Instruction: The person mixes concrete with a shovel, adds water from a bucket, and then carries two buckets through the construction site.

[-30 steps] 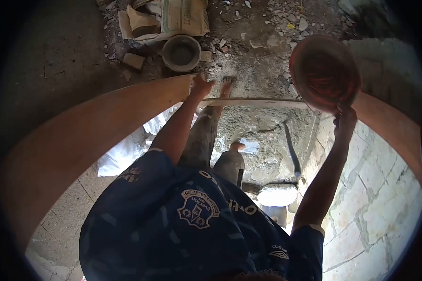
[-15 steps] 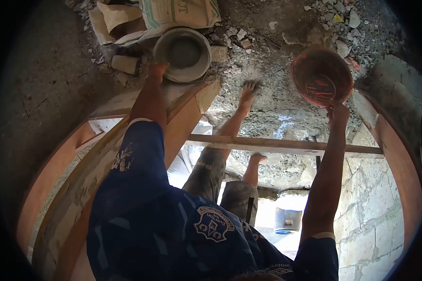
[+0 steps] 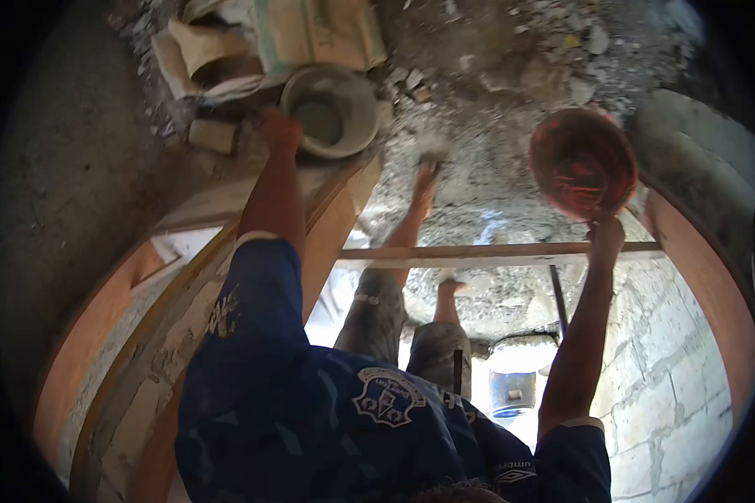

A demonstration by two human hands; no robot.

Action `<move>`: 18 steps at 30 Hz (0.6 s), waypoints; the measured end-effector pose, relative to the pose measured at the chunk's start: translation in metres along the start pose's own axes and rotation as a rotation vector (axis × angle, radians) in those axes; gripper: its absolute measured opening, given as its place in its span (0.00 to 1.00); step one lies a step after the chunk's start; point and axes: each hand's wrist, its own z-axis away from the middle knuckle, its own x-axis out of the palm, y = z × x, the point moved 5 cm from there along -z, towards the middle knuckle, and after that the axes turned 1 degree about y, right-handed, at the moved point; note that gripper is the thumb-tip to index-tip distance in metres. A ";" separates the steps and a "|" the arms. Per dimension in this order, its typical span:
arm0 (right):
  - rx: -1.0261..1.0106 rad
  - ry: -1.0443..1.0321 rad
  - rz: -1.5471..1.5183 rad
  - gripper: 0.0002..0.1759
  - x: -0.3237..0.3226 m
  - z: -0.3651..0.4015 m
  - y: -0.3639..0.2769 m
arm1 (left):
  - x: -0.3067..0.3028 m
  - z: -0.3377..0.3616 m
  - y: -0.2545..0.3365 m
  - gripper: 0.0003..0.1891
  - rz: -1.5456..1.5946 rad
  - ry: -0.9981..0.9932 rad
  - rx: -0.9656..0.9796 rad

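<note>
Right hand (image 3: 606, 235) closed on rim of red basin (image 3: 580, 155); left hand (image 3: 281, 132) at grey bucket (image 3: 358, 116) rim, blurred, its closure cannot be told.

The blue shirt (image 3: 310, 436) carries, upside down to the view, the word "umbro" (image 3: 514, 464) by a diamond logo (image 3: 514, 476), and a crest (image 3: 388, 397) reading "Everton", its smaller lettering illegible. Print on the sack (image 3: 323, 33) is too blurred to read.

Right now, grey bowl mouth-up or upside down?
Mouth-up: its rim and hollow inside face the head camera, which looks down on the grey bowl; left hand at its rim. Slight tilt: cannot tell.
</note>
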 end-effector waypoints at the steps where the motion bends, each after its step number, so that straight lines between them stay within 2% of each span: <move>1: -0.170 -0.041 0.155 0.13 -0.011 0.024 -0.018 | 0.013 -0.009 -0.004 0.30 -0.033 0.057 0.062; 2: -0.244 -0.037 0.053 0.14 -0.022 0.025 -0.015 | 0.024 -0.020 -0.012 0.31 -0.049 0.134 0.135; 3: -0.116 -0.023 0.061 0.11 -0.041 0.040 -0.023 | 0.037 -0.030 -0.023 0.33 -0.025 0.246 0.233; 4: -0.093 0.010 -0.063 0.07 -0.053 0.077 -0.048 | -0.005 -0.002 -0.002 0.31 -0.015 0.029 0.121; 5: -0.074 0.046 -0.187 0.06 -0.066 0.115 -0.075 | -0.028 0.017 0.004 0.28 0.042 -0.111 0.088; 6: -0.048 0.076 -0.129 0.06 -0.084 0.129 -0.078 | -0.053 0.037 0.010 0.26 0.094 -0.248 0.046; 7: -0.035 0.025 -0.125 0.09 -0.101 0.156 -0.095 | -0.047 0.037 -0.001 0.25 0.088 -0.139 0.060; 8: -0.152 -0.016 -0.141 0.13 -0.121 0.154 -0.084 | -0.055 0.040 0.005 0.23 0.048 -0.063 0.096; 10: -0.111 0.046 -0.166 0.17 -0.154 0.181 -0.095 | -0.083 0.058 0.023 0.21 -0.091 0.050 0.188; 12: -0.102 0.041 -0.250 0.15 -0.187 0.206 -0.099 | -0.085 0.070 0.039 0.20 -0.475 0.028 0.508; 14: -0.106 0.041 -0.331 0.08 -0.221 0.230 -0.094 | -0.170 0.136 0.053 0.20 0.207 0.222 0.124; 15: -0.136 0.041 -0.363 0.08 -0.239 0.239 -0.089 | -0.192 0.148 0.057 0.20 0.231 0.257 0.135; 18: -0.103 0.084 -0.382 0.08 -0.297 0.266 -0.060 | -0.211 0.166 0.064 0.20 0.357 0.292 0.187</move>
